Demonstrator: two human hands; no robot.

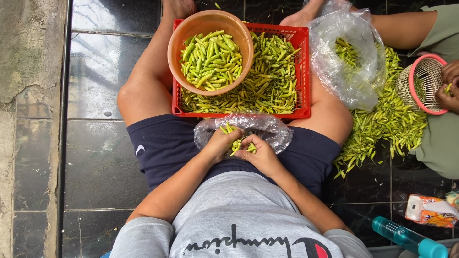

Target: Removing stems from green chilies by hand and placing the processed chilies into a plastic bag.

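I sit on a dark tiled floor with a clear plastic bag [267, 128] in my lap. My left hand [221, 143] and my right hand [258, 154] meet over the bag, both closed on a small bunch of green chilies [237, 143]. Between my legs stands a red plastic crate [302, 71] full of green chilies. An orange bowl [210, 24] of more chilies rests on the crate's left part.
To the right, another person holds a pink basket [425, 83] beside a chili pile [387, 124] on the floor and a clear bag [346, 52] of chilies. A teal bottle [404, 236] and an orange packet [430, 212] lie at lower right. A concrete strip [28, 119] runs along the left.
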